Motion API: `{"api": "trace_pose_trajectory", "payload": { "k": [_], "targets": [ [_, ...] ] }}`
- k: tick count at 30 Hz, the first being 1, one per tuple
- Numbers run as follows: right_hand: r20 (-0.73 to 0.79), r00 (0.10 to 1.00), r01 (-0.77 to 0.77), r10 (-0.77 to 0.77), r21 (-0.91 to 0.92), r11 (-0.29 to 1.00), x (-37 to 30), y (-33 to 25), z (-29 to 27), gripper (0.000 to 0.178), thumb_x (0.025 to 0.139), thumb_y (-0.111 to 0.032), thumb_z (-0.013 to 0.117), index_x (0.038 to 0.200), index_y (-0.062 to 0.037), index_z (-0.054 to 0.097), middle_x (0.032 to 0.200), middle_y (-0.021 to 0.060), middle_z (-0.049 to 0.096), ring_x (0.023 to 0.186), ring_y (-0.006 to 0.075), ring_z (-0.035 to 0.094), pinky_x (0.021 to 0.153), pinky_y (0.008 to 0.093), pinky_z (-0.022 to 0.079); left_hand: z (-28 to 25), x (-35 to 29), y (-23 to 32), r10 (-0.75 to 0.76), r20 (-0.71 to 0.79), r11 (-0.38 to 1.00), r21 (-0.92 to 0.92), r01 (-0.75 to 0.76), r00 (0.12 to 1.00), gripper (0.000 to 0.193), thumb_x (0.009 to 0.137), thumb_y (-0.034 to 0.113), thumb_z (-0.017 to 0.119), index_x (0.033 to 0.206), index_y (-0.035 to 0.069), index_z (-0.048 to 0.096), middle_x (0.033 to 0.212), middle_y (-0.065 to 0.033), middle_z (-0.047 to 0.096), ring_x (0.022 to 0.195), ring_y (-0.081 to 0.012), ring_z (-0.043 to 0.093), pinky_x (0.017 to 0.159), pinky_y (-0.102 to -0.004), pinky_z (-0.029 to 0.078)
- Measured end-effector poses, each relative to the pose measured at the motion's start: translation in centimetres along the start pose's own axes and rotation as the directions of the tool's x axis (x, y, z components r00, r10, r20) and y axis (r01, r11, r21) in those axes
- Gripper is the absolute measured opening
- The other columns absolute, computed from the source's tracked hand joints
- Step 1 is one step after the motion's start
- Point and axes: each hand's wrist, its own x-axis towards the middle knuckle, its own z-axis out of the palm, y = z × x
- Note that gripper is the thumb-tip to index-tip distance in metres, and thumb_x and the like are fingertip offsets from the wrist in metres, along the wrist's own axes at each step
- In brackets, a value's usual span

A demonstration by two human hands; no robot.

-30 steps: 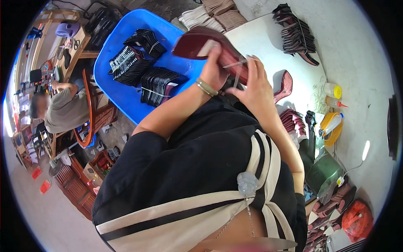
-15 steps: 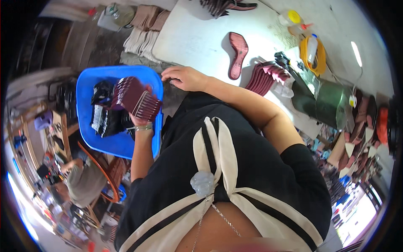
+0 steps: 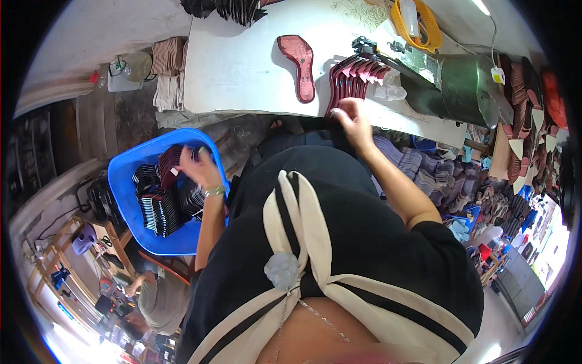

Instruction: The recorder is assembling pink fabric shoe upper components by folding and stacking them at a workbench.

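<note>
My left hand point(image 3: 202, 170) is over the blue plastic tub point(image 3: 118, 185), its fingers apart and holding nothing. Beside its fingertips, a bundle of dark red insoles point(image 3: 170, 162) lies in the tub. More stacked insoles in black and dark red point(image 3: 159, 212) fill the tub around it. At the table's near edge my right hand point(image 3: 356, 124) is at the near end of a row of dark red insoles point(image 3: 347, 85), thumb and fingers apart. One single pinkish-red insole point(image 3: 298, 64) lies flat on the white table, left of that row.
The white table point(image 3: 236, 79) holds black pieces point(image 3: 233, 9) at the far left, a yellow basket point(image 3: 418, 27) and a green rounded metal housing point(image 3: 467, 91). Beige stacks point(image 3: 168, 85) stand left of it. Lower left, another person point(image 3: 160, 300) sits.
The dark red bundle that my left hand held is now down in the tub, let go. My right hand has moved from beside the tub to the insole row on the right. The view has shifted.
</note>
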Motion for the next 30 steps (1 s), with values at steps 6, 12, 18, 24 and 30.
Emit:
{"api": "trace_pose_trajectory", "payload": {
  "k": [6,12,18,24,30],
  "targets": [
    [-0.358,0.93,-0.187,0.079,-0.275,0.943,1.6,1.2,0.0,0.105,0.064,-0.044,0.079,0.136,0.0081,0.022,0.133,0.028,0.034,0.122,0.035,0.038,0.102,0.04,0.031,17.7,1.4,10.9,0.184,0.583,0.95,-0.312,0.009,0.792,0.061,0.076,0.015,0.072,0.126,0.001,0.041,0.116,-0.0163,0.052,0.099,-0.0251,0.056,0.086,-0.0362,0.046],
    [-0.388,0.922,-0.24,0.019,-0.53,0.813,3.1,0.2,3.5,0.117,0.059,-0.039,0.081,0.139,0.0081,0.009,0.137,0.0289,0.027,0.122,0.0425,0.033,0.103,0.0464,0.029,25.4,1.5,12.6,0.139,0.728,0.984,-0.179,-0.01,0.672,0.053,0.082,0.014,0.065,0.127,0.002,0.041,0.103,-0.0168,0.061,0.086,-0.0285,0.062,0.077,-0.0378,0.049],
    [-0.271,0.959,-0.033,-0.081,-0.393,0.919,2.4,1.8,2.5,0.109,0.06,-0.026,0.077,0.139,0.008,0.01,0.128,0.0285,0.033,0.118,0.042,0.035,0.103,0.0446,0.03,16.8,8.6,4.1,0.052,0.607,0.988,0.082,-0.127,0.793,0.064,0.077,0.015,0.068,0.131,0.001,0.036,0.119,-0.0226,0.05,0.104,-0.0302,0.054,0.09,-0.041,0.043],
    [-0.15,0.979,0.089,-0.138,-0.294,0.952,1.9,-0.1,6.1,0.106,0.06,-0.024,0.076,0.139,0.0053,0.012,0.128,0.0272,0.034,0.12,0.0407,0.035,0.102,0.0437,0.031,14.8,6.5,10.1,0.347,0.394,0.852,0.246,-0.461,0.851,0.084,0.073,0.029,0.072,0.137,0.001,0.027,0.13,-0.0235,0.041,0.12,-0.0367,0.041,0.098,-0.0428,0.036],
    [-0.055,0.973,0.189,-0.224,-0.367,0.911,3.9,-0.6,6.2,0.104,0.06,-0.028,0.08,0.138,0.0029,0.02,0.13,0.0257,0.036,0.12,0.0404,0.037,0.1,0.0454,0.033,19.8,2.0,12.8,-0.029,0.874,0.896,-0.192,0.4,0.485,0.072,0.076,0.025,0.074,0.128,-0.006,0.035,0.111,-0.0156,0.057,0.097,-0.0196,0.058,0.083,-0.0303,0.047]
  ]
}}
